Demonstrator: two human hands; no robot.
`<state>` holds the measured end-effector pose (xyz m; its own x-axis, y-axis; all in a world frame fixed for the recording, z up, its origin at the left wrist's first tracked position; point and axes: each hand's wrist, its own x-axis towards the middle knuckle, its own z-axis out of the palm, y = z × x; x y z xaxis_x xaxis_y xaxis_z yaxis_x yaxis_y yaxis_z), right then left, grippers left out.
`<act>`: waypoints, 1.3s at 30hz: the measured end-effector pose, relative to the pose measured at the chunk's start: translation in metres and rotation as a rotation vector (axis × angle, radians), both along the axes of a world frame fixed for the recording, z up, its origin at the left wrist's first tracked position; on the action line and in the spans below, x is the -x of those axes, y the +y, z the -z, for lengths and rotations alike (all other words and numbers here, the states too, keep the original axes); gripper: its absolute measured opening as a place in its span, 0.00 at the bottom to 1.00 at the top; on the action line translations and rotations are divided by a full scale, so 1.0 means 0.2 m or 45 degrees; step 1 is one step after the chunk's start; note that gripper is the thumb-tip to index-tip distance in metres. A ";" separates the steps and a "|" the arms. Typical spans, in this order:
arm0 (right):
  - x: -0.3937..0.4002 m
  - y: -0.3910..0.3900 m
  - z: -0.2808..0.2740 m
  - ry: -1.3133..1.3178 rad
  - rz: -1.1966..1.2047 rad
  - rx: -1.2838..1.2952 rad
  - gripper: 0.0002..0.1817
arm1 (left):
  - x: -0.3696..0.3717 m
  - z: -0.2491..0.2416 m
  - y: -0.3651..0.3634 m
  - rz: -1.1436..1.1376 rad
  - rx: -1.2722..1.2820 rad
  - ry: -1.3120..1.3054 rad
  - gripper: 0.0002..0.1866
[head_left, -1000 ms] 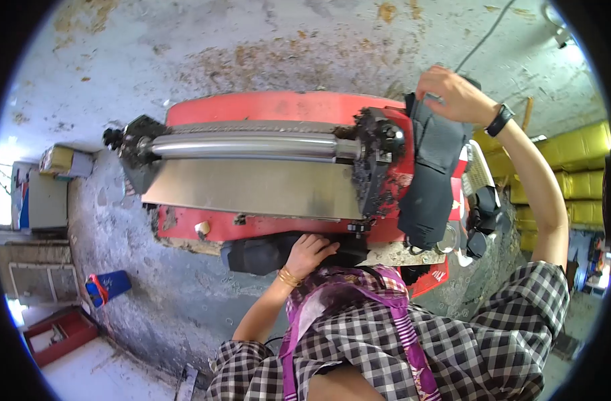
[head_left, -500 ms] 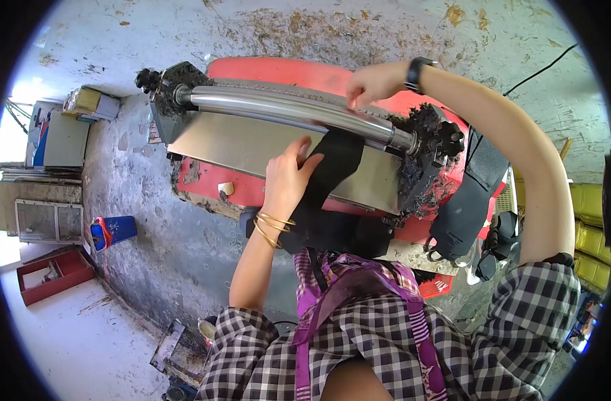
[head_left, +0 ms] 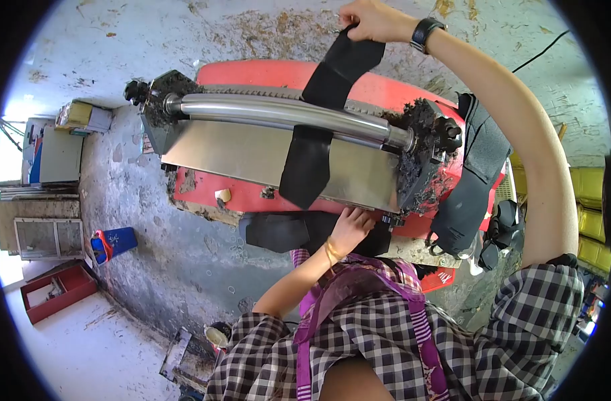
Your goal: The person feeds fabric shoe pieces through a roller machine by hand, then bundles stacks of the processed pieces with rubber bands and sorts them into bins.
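Note:
A black strip of sheet material (head_left: 308,167) runs through the roller machine. Its near end lies on the metal feed plate (head_left: 232,150), and its far end rises beyond the shiny roller (head_left: 272,110). My right hand (head_left: 369,21), with a black watch on the wrist, grips that far end between thumb and fingers. Down at the machine's front edge is my left hand (head_left: 351,230), its fingers bent together beside more black pieces (head_left: 275,230). Whatever its fingertips may hold is hidden.
Black residue (head_left: 419,170) clings around the roller's right mount. More dark pieces (head_left: 469,180) hang over the machine's right side. A blue bin (head_left: 121,242) and a red tray (head_left: 59,286) are at left. Yellow bundles (head_left: 589,220) are stacked at right.
My right hand has moved up and away past the roller and now grips the strip's far end. My left hand has left the strip and dropped to the machine's front edge.

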<state>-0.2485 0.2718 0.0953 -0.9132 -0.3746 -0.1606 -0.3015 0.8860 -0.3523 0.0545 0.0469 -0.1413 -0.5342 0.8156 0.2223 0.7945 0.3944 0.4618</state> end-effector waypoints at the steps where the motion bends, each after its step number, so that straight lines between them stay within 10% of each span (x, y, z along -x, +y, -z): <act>1: 0.04 0.04 0.02 0.156 -0.010 -0.012 0.19 | 0.02 -0.10 -0.05 0.110 0.024 0.044 0.10; 4: 0.12 0.08 0.00 0.385 -0.045 -0.044 0.19 | 0.11 -0.43 -0.21 0.279 -0.273 -0.413 0.10; 6: 0.15 0.09 0.01 0.375 -0.114 -0.065 0.20 | 0.21 -0.70 -0.30 -0.150 -0.247 -0.784 0.12; 12: -0.08 -0.15 0.30 -0.382 -0.780 -0.045 0.10 | 0.63 -0.80 -0.27 -0.719 -0.097 -0.807 0.20; 17: -0.20 -0.21 0.32 -0.479 -0.483 -0.129 0.18 | 0.50 -0.88 -0.30 -0.727 -0.578 -0.288 0.09; 20: -0.18 -0.11 0.36 -0.070 -0.360 0.113 0.20 | 0.24 -0.74 -0.23 -0.256 -0.221 -1.477 0.02; 23: -0.12 -0.10 0.20 0.047 -0.246 -0.091 0.18 | 0.03 -0.15 -0.07 -0.121 0.095 -0.158 0.19; 28: -0.01 0.00 0.06 0.239 -0.131 -0.185 0.12 | 0.09 0.11 -0.03 0.118 0.182 -0.310 0.14; 31: 0.10 0.03 0.01 0.339 -0.137 -0.262 0.08 | 0.13 -0.15 -0.13 0.177 -0.061 0.021 0.12; 37: 0.08 0.00 -0.04 0.113 -0.102 -0.354 0.26 | 0.32 -0.72 -0.34 -0.241 -0.332 -0.757 0.13; 39: 0.11 -0.02 0.14 0.186 -0.170 -0.208 0.18 | 0.35 -0.65 -0.32 -0.173 -0.124 -0.806 0.11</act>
